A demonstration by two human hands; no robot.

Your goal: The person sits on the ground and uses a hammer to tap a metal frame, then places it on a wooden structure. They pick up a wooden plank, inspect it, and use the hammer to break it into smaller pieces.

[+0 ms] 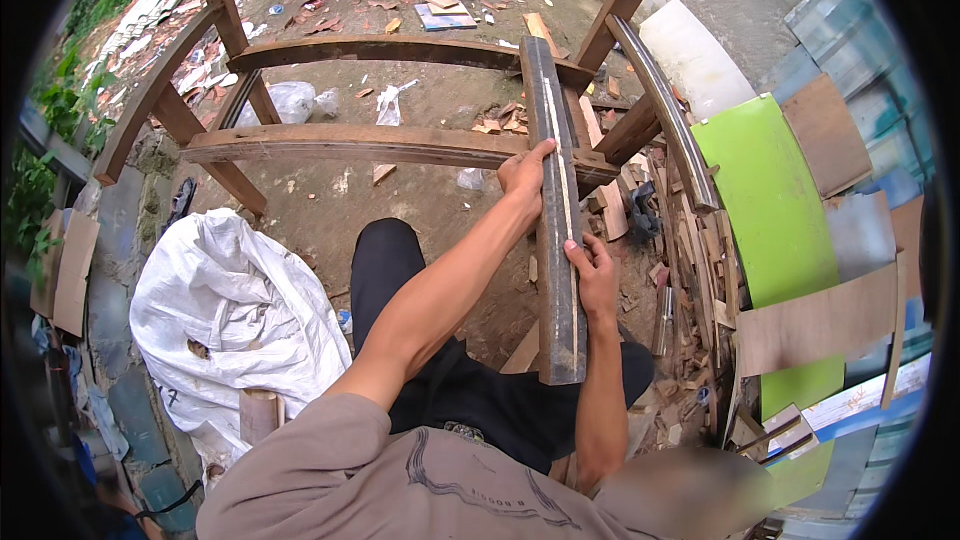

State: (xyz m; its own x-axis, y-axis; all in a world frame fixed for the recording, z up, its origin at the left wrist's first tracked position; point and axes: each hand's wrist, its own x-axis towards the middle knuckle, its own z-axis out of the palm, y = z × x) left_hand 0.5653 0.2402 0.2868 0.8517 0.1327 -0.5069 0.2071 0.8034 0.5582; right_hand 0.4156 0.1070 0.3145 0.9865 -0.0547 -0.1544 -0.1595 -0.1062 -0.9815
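- Outdoors, bare dirt ground (420,200) littered with wood scraps lies under a rough wooden frame (340,145) of dark beams.
- A long dark plank (556,220) with a pale strip down its top face lies lengthwise, its far end resting on the frame's crossbeams and its near end reaching out over the person's lap.
- Left hand (527,175) clasps the plank's left edge near the closer crossbeam, thumb on top, fingers wrapped under: a closed grip on the plank.
- Right hand (594,275) presses on the plank's right edge further back, fingers curled onto the pale strip; it steadies the wood and looks only loosely closed on it.
- By my reading, the step in hand is setting or lining up the plank on the frame; a next move would call for both hands to keep it square to the crossbeams while it slides.
- A white sack (235,315) sits on the ground to the left, bulging and crumpled; what it holds is hidden.
- Offcuts (690,270) are piled to the right, beside a green panel (770,210) and a curved metal rail (665,115).
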